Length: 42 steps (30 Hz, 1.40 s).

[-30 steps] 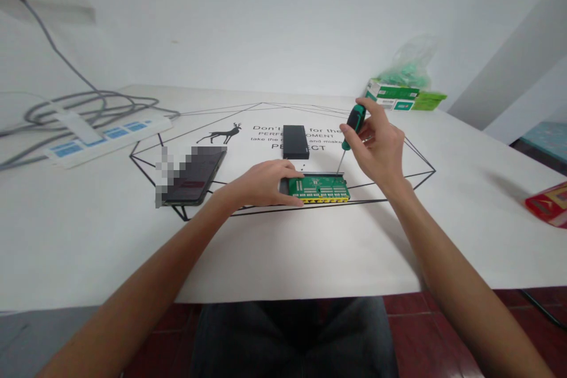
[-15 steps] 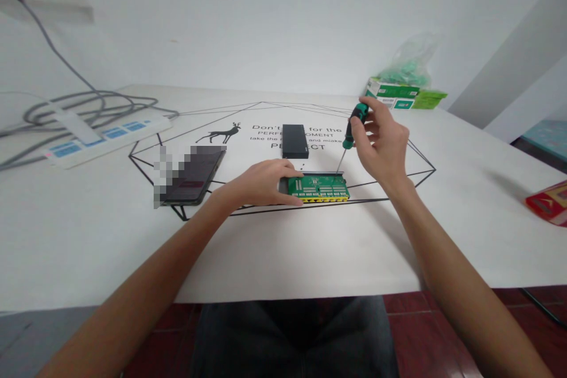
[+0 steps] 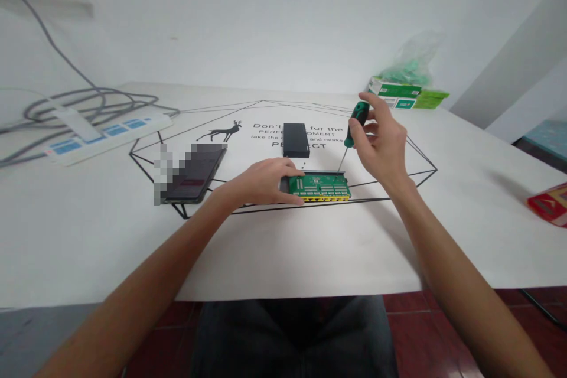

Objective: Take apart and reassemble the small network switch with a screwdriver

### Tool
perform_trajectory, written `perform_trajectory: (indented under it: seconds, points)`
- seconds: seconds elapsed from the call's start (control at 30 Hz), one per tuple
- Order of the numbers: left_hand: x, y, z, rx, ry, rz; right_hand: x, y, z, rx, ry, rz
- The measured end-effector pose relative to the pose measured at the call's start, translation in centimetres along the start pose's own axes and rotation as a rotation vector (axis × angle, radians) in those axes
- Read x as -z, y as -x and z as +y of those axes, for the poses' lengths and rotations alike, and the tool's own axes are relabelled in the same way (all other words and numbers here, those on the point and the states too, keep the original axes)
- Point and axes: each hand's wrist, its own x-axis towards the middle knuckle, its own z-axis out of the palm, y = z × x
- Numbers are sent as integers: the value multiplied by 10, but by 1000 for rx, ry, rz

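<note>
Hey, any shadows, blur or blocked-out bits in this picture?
Head view: soft shadow on the table beside the right forearm; head view: mosaic blocks hide part of the phone; head view: the circuit board's small markings are too soft to read.

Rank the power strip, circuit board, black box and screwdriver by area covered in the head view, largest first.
1. Power strip
2. Circuit board
3. Black box
4. Screwdriver, slim and partly covered by the right hand

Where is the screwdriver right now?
In the head view, the screwdriver is right of centre, held in the right hand, its tip at the far edge of the green circuit board, near its right end.
</note>
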Motion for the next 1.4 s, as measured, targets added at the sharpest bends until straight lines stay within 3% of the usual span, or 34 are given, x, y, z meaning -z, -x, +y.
perform_trajectory:
  seconds: [1.4]
  points:
    - [1,0,2,-17,-14,-14,1,0,1,30,99,-18]
